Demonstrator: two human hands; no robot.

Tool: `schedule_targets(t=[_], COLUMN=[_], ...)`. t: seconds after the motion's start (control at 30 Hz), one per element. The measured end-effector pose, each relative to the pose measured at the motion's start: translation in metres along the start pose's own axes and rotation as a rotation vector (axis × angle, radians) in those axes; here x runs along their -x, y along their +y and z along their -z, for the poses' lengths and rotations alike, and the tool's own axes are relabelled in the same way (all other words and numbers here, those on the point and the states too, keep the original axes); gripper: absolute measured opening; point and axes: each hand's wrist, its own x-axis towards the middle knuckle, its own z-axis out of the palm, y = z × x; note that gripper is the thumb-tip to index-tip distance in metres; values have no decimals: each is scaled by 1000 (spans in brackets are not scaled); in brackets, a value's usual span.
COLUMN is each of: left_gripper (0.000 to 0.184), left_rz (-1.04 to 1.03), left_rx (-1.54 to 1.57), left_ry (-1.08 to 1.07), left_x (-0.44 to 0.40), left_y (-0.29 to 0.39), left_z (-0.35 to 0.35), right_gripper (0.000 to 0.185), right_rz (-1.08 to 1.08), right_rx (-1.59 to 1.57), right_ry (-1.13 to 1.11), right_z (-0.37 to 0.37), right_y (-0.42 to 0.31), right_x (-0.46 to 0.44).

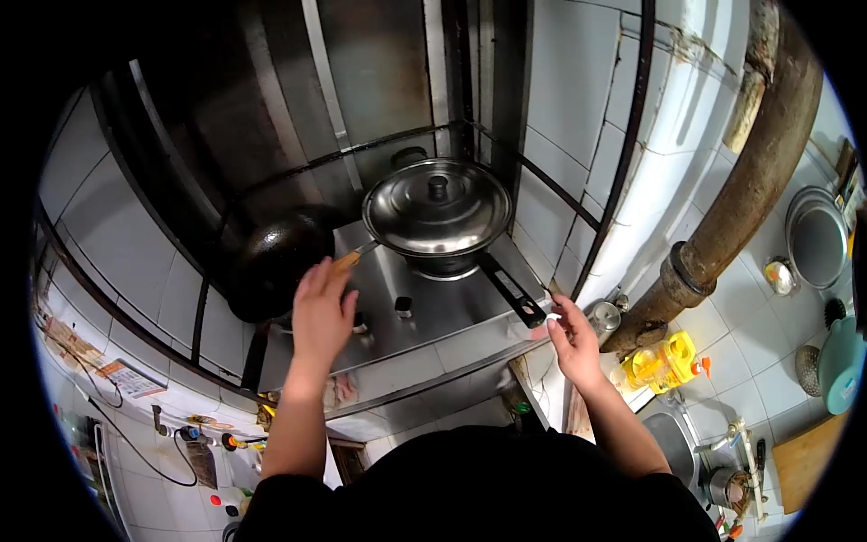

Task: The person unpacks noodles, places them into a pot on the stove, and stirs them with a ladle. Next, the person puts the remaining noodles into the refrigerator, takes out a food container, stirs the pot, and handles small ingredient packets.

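A pan with a shiny domed steel lid (437,221) stands on the stove (379,312), its black handle (513,291) pointing toward me on the right. At the pan's left edge, a utensil with a wooden handle (347,262) sticks out; its working end is mostly hidden. My left hand (322,312) hovers over the front left of the stove, fingers stretched and thumb apart, fingertips at the end of that wooden handle. Just right of the black handle is my right hand (573,345), with bent fingers and thumb apart. Whether it touches the handle's tip is unclear.
A dark wok (282,257) leans at the left, its handle toward me. Metal rails (623,135) frame the stove. To the right are a thick pipe (722,226), a yellow-labelled oil bottle (659,363), a sink (668,438) and a cutting board (813,462).
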Motion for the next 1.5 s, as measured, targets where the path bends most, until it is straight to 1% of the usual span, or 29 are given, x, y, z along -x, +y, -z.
schedule_targets(t=[0.03,0.07,0.13,0.17,0.23,0.27,0.3,0.33,0.4,0.43,0.47,0.53,0.6,0.63,0.7,0.77,0.8,0.83,0.87,0.9,0.97,1.0,1.03,1.13,1.2,1.23,1.33,1.37,1.5], left_gripper=[40,42,48,50,46,44,40,37,36,37,38,45,51,51,52,54,56,61,56,50,40,38,36,46,39,35,37,35,28], left_rz=[55,98,179,237,238,235,211,137,150,123,97,119,41,32,11,2,-2,-66,-21,-61,-50,-112,-152,-195,-203,-206,-145,-182,-209], left_rx=[-63,-89,-136,-110,-107,-104,-90,-66,-62,-30,0,53,140,160,202,189,184,172,160,177,245,235,224,96,89,86,55,49,-15], left_ry=[-50,-105,-221,-302,-364,-392,-355,-376,-439,-471,-502,-636,-532,-566,-635,-807,-891,-738,-662,-536,-454,-427,-434,-544,-541,-539,-673,-674,-712], left_x=[-1,-3,-7,-8,-10,-11,-10,-8,-5,-4,-5,-9,-1,-5,-13,-41,-54,-59,-74,-91,-131,-149,-164,-200,-214,-220,-241,-247,-257], left_y=[-18,-28,-42,-42,-44,-45,-46,-42,-28,-17,-5,18,29,38,55,64,67,56,50,43,34,27,23,15,15,16,16,13,23], left_z=[-2,-5,-9,-11,-17,-22,-27,-25,-26,-21,-14,-7,-21,-22,-15,15,23,11,2,-5,-34,-54,-74,-142,-175,-185,-214,-229,-217], right_gripper=[40,39,38,37,35,36,37,38,40,41,39,37,38,40,41,44,43,43,43,40,39,39,40,43,41,44,46,49,56], right_rz=[64,188,358,387,444,439,431,424,304,56,-113,-452,-714,-844,-804,-746,-753,-762,-773,-794,-816,-825,-812,-782,-767,-754,-751,-738,-722], right_rx=[127,258,350,355,367,308,249,189,-67,-200,-346,-642,-863,-973,-1095,-1182,-1171,-1161,-1151,-1165,-1130,-1111,-1112,-1096,-1056,-1049,-1052,-1048,-1098], right_ry=[13,41,74,56,26,-37,-99,-160,-314,-417,-450,-512,-540,-551,-587,-613,-583,-551,-519,-475,-405,-371,-363,-336,-322,-319,-325,-331,-332], right_z=[-2,-6,-14,-17,-26,-32,-40,-50,-77,-96,-112,-141,-158,-161,-166,-165,-161,-156,-152,-148,-140,-135,-131,-121,-116,-113,-109,-107,-107], right_y=[-15,-26,-42,-50,-64,-67,-69,-70,-72,-58,-57,-61,-70,-72,-59,-49,-52,-58,-61,-59,-62,-62,-60,-54,-54,-59,-58,-58,-56], right_x=[-5,-9,-13,-13,-13,-13,-12,-11,-10,-6,-9,-15,-26,-29,-33,-34,-35,-34,-33,-32,-28,-27,-27,-23,-21,-21,-19,-18,-13])
